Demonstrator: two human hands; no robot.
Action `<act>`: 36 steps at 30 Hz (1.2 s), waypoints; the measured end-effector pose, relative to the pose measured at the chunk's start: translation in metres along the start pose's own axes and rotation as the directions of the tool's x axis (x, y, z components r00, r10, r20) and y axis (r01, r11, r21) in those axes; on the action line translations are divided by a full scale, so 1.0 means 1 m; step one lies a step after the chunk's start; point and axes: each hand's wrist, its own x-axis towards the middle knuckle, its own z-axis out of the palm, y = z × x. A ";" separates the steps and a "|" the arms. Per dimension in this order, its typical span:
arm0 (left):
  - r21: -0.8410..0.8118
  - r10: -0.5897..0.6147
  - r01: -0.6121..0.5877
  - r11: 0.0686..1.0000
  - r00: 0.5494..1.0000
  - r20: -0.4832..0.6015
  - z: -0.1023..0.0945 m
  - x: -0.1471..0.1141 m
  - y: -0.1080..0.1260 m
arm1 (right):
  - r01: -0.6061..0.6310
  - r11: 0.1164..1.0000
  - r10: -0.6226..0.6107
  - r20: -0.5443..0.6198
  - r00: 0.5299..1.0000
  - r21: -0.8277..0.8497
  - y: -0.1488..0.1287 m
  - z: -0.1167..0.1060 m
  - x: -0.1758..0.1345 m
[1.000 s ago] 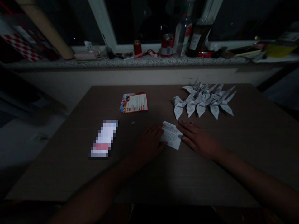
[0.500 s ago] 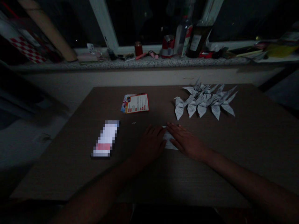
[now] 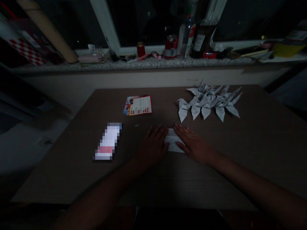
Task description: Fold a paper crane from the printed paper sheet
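A small sheet of printed paper (image 3: 173, 141) lies flat on the dark wooden table (image 3: 153, 182), in front of me. My left hand (image 3: 153, 143) rests flat over its left side, fingers stretched out. On the right side, my right hand (image 3: 192, 143) lies flat with its fingers extended and thumb apart. The strip of paper between the two hands shows; its side edges are hidden under them. Beyond my right hand stands a cluster of folded paper cranes (image 3: 208, 103) made from similar printed paper.
A phone with a blurred screen (image 3: 107, 142) lies to the left. Printed cards (image 3: 139, 106) lie toward the table's back. Behind, a granite windowsill (image 3: 134, 66) carries a red can (image 3: 170, 48), a clear bottle (image 3: 186, 36), a dark bottle (image 3: 200, 41) and small clutter.
My hands have slid apart from each other, the left one leftward and the right one slightly rightward, so more of the paper shows between them. The view has shifted slightly.
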 end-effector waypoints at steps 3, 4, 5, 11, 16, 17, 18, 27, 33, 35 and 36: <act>-0.008 0.001 -0.001 1.000 1.000 0.002 -0.001 0.001 -0.001 | -0.020 1.000 0.020 -0.004 1.000 -0.019 0.007 -0.005 -0.011; -0.010 -0.002 0.002 1.000 1.000 0.003 -0.001 0.001 -0.001 | -0.029 0.999 0.029 -0.006 1.000 -0.028 0.008 -0.006 -0.015; -0.012 -0.008 0.008 1.000 1.000 0.003 -0.002 0.001 -0.001 | -0.038 0.999 0.037 -0.010 0.999 -0.036 0.010 -0.007 -0.017; -0.050 -0.030 0.031 0.998 0.999 0.021 -0.004 0.002 -0.003 | -0.061 0.997 0.060 -0.025 0.998 -0.040 0.011 -0.007 -0.022; -0.055 -0.021 0.023 0.998 0.999 0.043 -0.003 0.001 -0.003 | -0.080 0.997 0.080 -0.033 0.996 -0.019 0.009 -0.007 -0.021; -0.054 -0.021 0.023 0.998 0.999 0.043 -0.003 0.001 -0.003 | -0.081 0.997 0.080 -0.032 0.996 -0.018 0.009 -0.008 -0.021; -0.053 -0.022 0.024 0.998 0.999 0.044 -0.003 0.001 -0.003 | -0.079 0.997 0.078 -0.029 0.996 -0.016 0.009 -0.008 -0.021; -0.099 -0.069 0.070 0.993 0.997 0.018 -0.006 0.004 -0.003 | -0.071 0.993 0.077 -0.060 0.995 0.091 0.008 -0.017 -0.019; -0.117 -0.120 0.117 0.986 0.993 -0.021 -0.002 0.004 -0.002 | 0.067 0.989 -0.063 -0.035 0.997 0.134 0.008 -0.023 -0.019; -0.116 -0.116 0.112 0.987 0.993 -0.026 -0.001 0.004 -0.003 | 0.075 0.987 -0.072 -0.025 0.997 0.139 0.008 -0.023 -0.020; -0.117 -0.112 0.108 0.987 0.993 -0.028 -0.001 0.004 -0.003 | 0.076 0.988 -0.073 -0.021 0.997 0.137 0.009 -0.022 -0.020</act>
